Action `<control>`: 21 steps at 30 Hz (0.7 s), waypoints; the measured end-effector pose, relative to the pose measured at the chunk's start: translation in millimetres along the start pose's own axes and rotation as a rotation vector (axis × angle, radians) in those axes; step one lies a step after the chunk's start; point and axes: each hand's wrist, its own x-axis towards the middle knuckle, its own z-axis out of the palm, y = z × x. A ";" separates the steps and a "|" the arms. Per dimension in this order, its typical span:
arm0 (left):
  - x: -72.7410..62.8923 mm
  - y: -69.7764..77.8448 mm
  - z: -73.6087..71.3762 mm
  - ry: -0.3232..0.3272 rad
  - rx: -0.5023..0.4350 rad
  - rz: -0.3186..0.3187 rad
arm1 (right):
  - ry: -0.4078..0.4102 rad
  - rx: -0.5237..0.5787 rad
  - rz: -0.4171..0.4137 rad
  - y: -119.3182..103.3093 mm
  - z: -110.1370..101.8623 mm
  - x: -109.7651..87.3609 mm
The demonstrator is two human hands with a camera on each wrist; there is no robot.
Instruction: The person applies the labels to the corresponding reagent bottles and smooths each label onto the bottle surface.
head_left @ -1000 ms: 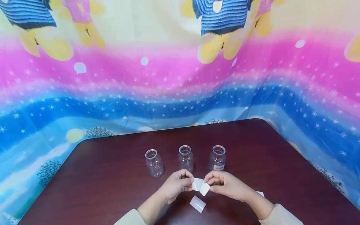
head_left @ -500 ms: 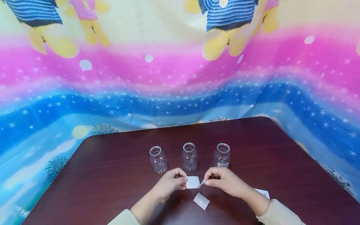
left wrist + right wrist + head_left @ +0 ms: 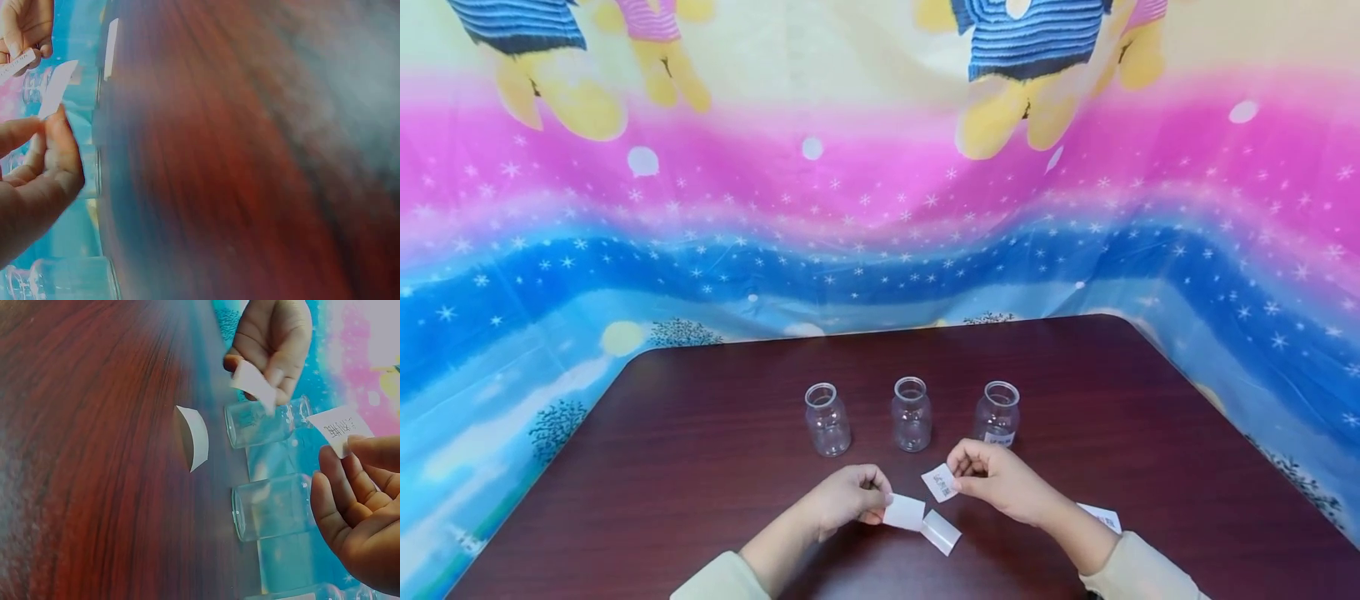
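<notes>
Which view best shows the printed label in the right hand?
The right wrist view: the label appears largest, printing facing the camera. The head view shows it smaller, print visible; the left wrist, a narrow slanted strip at the frame's edge.

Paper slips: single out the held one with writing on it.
The right slip, pinched in the right hand: dark characters show on it. The left slip, in the left hand, shows plain white; the curled slip lies on the table.
</notes>
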 end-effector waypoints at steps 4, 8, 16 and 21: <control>-1.9 -4.1 -1.3 -0.012 0.077 -0.046 | 0.010 0.008 0.008 0.3 0.6 0.4; -3.8 -6.5 -2.7 0.000 0.123 -0.063 | 0.004 0.024 0.028 0.4 2.3 1.7; -4.1 -6.7 -10.2 0.039 0.129 -0.056 | -0.008 -0.004 0.068 1.0 2.7 5.5; -1.9 -3.8 -14.2 0.060 0.145 -0.021 | -0.014 -0.030 0.047 1.2 1.1 10.2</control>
